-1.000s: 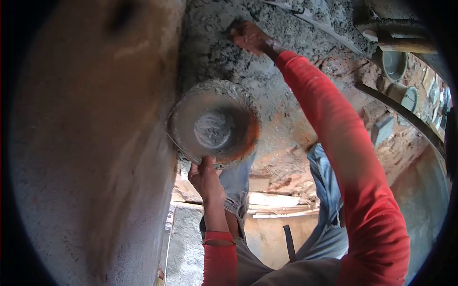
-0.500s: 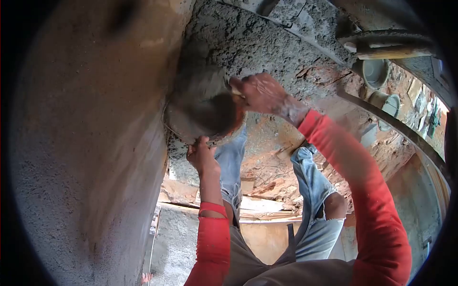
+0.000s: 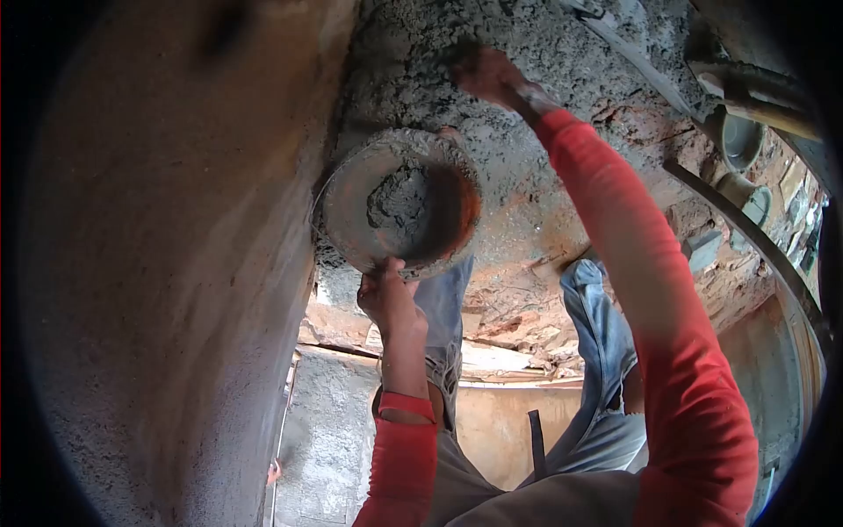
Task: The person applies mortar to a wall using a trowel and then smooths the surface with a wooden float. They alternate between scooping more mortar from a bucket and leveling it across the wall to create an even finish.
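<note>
A round bucket with a mortar-smeared rim and an orange patch inside stands beside the wall, its mouth facing me. Wet grey mortar lies in its bottom. My left hand is closed on the near rim, thumb over the edge. Beyond the bucket, my right hand is blurred and curled like a fist, over rough grey mortar. A dark smear at its fingers hides what it holds, if anything.
A plastered wall rises close on my left. At right are two more buckets, a long curved strip and broken rubble. A straight strip crosses the mortar at top right. My jeans-clad legs stand below.
My right hand has moved from the bucket's far rim up and away over the mortar. The bucket, held by my left hand, now shows its inside more fully and sits slightly right in view.
</note>
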The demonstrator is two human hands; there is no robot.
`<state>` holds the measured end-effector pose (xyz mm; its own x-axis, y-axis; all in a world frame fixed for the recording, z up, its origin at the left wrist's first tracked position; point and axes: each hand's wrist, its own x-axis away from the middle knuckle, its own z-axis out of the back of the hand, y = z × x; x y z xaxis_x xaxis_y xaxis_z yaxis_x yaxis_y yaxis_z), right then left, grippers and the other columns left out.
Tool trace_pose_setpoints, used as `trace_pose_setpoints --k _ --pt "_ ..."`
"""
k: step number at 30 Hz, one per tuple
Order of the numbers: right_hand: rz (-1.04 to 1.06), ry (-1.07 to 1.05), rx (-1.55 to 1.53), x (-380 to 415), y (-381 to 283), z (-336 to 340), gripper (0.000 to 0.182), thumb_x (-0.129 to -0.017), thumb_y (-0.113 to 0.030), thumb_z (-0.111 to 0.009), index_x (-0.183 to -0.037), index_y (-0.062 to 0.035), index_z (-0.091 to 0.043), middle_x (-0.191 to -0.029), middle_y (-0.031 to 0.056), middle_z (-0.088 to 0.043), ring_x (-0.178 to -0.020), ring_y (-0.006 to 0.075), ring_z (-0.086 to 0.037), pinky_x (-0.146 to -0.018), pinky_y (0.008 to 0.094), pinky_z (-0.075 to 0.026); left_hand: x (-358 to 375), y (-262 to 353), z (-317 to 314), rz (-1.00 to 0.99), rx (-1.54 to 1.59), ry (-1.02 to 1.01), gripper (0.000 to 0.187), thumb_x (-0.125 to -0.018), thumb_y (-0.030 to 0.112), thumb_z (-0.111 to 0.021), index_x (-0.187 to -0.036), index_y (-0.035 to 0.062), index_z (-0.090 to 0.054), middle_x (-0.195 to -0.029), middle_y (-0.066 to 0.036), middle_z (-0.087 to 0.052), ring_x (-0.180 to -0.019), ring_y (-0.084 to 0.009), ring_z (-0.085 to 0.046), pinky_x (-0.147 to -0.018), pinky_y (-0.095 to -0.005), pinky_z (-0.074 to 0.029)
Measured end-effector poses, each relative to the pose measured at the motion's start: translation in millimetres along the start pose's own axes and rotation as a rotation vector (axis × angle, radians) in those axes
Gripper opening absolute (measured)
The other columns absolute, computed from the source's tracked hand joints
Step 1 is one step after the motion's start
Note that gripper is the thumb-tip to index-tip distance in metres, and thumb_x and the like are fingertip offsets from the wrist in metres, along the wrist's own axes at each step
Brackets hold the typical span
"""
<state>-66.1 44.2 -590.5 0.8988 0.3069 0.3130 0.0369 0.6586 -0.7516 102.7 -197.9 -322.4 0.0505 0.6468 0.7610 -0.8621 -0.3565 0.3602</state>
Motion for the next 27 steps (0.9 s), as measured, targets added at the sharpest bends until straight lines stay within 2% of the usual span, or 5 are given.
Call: trace_pose_setpoints --k 3,7,15,22,27 --pt "-0.199 -0.29 -0.067 -31 -30 -15 0.036 -0.104 -0.025 -0.054 -0.132 -0.0118 -0.073 -0.136 0.0148 -0.072 -0.119 0.0342 -0.07 -0.106 0.0463 -0.059 2 3 -7 0.004 0.012 0.046 0.037 -0.084 0.0 -0.073 -0.12 0.0097 -0.071 -0.12 -0.004 -0.07 -0.113 -0.0226 -0.068 -0.101 -0.0522 -0.058" --pt "0.154 0.246 -0.09 -19 -32 -47 0.037 -0.103 -0.032 -0.058 -0.129 -0.0127 -0.075 -0.114 0.0216 -0.075 -0.108 0.0418 -0.073 -0.095 0.0511 -0.06 -5 3 -7 -0.001 0.108 -0.019 0.04 -0.087 -0.002 -0.071 -0.125 0.0106 -0.071 -0.123 -0.003 -0.07 -0.116 -0.0232 -0.068 -0.104 -0.056 -0.057" --pt "-0.072 0.081 -0.052 45 -62 31 0.029 -0.099 -0.034 -0.067 -0.099 -0.0049 -0.07 -0.095 0.0237 -0.074 -0.091 0.042 -0.073 -0.078 0.0545 -0.058 9 6 -17 0.026 -0.003 -0.058 0.044 -0.085 0.001 -0.071 -0.128 0.0107 -0.065 -0.13 -0.005 -0.064 -0.122 -0.0242 -0.062 -0.105 -0.049 -0.052" --pt "0.117 -0.209 0.279 116 -132 98 0.028 -0.101 -0.029 -0.065 -0.12 -0.0074 -0.062 -0.074 0.0173 -0.071 -0.075 0.0396 -0.075 -0.068 0.0541 -0.06 16 0 -29 -0.027 0.071 -0.114 0.046 -0.081 0.003 -0.074 -0.127 0.0112 -0.069 -0.127 0.0 -0.068 -0.116 -0.0202 -0.063 -0.099 -0.0469 -0.053" --pt "-0.468 0.189 0.417 124 -37 117 0.023 -0.101 -0.021 -0.062 -0.119 -0.0078 -0.06 -0.073 0.0156 -0.071 -0.069 0.0407 -0.074 -0.059 0.0545 -0.057 6 -3 -21 -0.002 0.1 -0.137 0.045 -0.083 0.004 -0.075 -0.127 0.009 -0.067 -0.129 -0.007 -0.066 -0.114 -0.0228 -0.065 -0.096 -0.0438 -0.056"
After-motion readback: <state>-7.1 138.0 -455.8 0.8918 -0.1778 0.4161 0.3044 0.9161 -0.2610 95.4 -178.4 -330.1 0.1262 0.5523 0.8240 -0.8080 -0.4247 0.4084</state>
